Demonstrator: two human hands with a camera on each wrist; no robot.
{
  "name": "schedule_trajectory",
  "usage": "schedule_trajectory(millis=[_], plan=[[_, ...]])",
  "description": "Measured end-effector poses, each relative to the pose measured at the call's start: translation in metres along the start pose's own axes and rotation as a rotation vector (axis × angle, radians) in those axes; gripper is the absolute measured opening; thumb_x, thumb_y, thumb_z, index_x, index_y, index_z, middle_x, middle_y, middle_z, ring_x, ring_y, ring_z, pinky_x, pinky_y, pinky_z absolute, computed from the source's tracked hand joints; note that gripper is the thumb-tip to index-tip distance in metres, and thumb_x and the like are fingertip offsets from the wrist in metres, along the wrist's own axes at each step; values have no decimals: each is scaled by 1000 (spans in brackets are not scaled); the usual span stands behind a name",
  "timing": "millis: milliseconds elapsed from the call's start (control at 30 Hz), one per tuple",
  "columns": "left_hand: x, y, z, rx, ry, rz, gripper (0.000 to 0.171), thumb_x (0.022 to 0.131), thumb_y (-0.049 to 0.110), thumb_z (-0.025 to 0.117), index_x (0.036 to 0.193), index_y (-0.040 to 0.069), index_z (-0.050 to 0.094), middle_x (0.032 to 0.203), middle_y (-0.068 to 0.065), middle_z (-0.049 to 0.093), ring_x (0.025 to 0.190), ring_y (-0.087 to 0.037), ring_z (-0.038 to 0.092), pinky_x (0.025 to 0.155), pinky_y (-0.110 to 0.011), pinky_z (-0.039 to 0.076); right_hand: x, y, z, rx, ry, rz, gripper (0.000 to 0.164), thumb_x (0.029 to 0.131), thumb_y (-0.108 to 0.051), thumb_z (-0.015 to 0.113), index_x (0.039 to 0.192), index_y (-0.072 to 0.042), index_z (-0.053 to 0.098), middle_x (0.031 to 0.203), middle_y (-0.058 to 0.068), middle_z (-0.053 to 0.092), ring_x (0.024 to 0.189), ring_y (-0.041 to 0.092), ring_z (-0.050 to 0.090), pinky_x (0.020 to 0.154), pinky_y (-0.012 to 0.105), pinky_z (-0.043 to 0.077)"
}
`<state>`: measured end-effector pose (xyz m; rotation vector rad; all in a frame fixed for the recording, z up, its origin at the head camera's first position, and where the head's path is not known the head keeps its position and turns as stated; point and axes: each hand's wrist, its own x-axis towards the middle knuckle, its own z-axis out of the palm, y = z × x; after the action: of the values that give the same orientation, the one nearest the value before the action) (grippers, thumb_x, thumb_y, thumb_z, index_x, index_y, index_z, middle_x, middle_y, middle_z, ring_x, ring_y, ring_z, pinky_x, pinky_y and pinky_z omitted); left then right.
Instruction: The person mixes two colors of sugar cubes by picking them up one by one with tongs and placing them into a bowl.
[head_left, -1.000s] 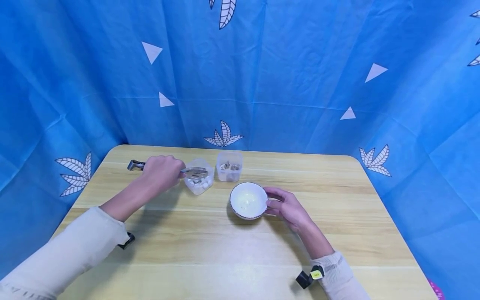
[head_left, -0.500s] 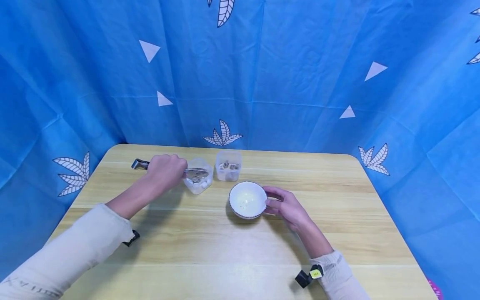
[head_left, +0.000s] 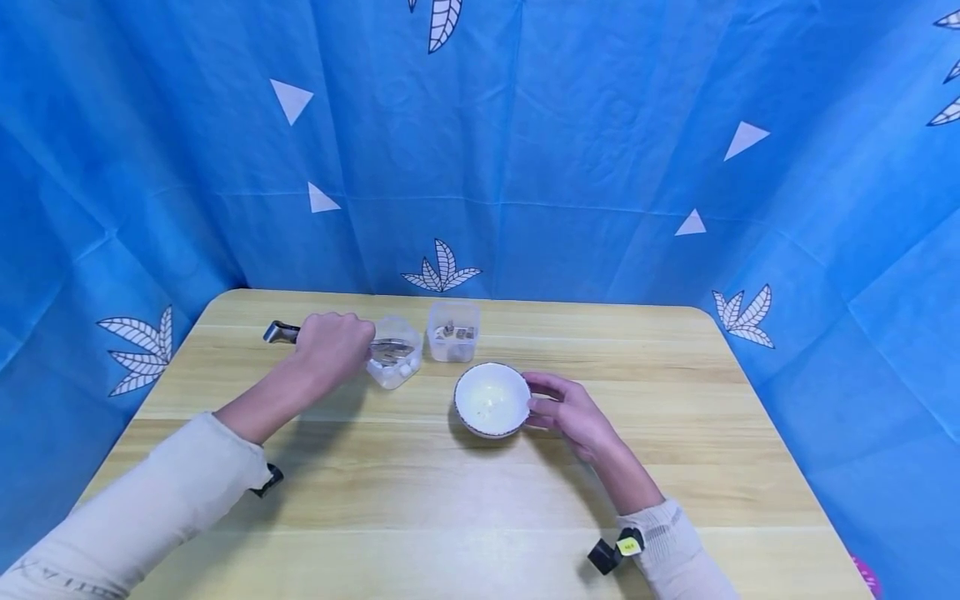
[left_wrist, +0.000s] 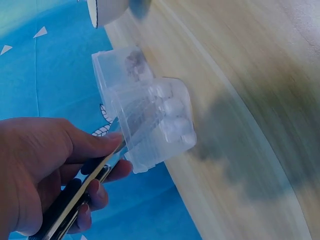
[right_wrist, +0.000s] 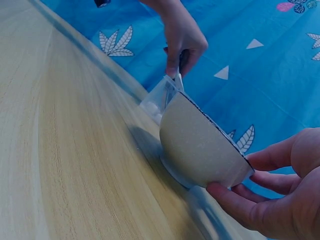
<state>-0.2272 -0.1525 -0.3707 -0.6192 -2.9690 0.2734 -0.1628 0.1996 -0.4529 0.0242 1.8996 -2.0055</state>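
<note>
My left hand (head_left: 333,342) grips a pair of metal tongs (left_wrist: 75,205) with dark handles, thumb on one side and fingers on the other. The tongs' tips reach down into a clear plastic box (head_left: 387,382), beside several round white balls (left_wrist: 173,107). At the middle of the table is a bowl (head_left: 491,400), white inside with a dark rim. My right hand (head_left: 567,414) holds its right side, with the thumb against the outer wall and a forefinger at the rim. In the right wrist view the bowl's pale outside (right_wrist: 200,142) partly hides the box behind it.
A second clear box (head_left: 455,312), with small brownish pieces in it, stands just right of the first, behind the bowl. The wooden table (head_left: 450,517) ends at a blue curtain (head_left: 420,150) at the back and sides. Each wrist wears a small black camera (head_left: 603,556).
My left hand has shifted slightly to the right, and the tongs' tips sit deeper in the box of white balls. The right hand keeps its hold on the bowl. The head view has drifted a little.
</note>
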Motion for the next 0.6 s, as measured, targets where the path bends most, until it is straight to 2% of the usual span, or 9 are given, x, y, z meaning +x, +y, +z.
schedule_trajectory(millis=[167,600], plan=[[0,0,1,4,23,12,16,87,22,72,85,5,73,59,-6,56,49,-19,45,40,-30,29,0,0,1,-5,7,0,53,92,5,55,144,3,43,146,26,44,120,34,60,94,44,55],[-4,-2,3,-18,9,-3,19,87,26,74,85,7,74,57,-3,52,48,-19,43,42,-29,26,1,2,0,3,0,-12,53,91,6,54,143,3,43,145,26,44,117,31,61,94,43,55]])
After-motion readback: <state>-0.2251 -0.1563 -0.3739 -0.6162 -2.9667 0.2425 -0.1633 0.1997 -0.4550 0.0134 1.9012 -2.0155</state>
